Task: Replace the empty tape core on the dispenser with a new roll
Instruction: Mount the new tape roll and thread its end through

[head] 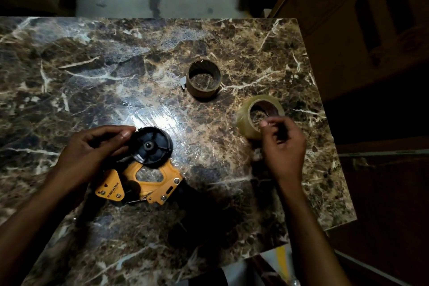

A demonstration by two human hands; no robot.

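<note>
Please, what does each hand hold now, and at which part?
The left hand holds the dispenser at its black wheel. The right hand is at the near rim of the tape roll; a firm hold cannot be told.

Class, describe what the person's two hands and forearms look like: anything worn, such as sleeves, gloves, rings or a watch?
Both the left hand and the right hand are bare: no gloves, and no watch or bracelet visible. The forearms are uncovered throughout the frame, with no sleeve showing. The dim light leaves small rings uncertain.
</note>
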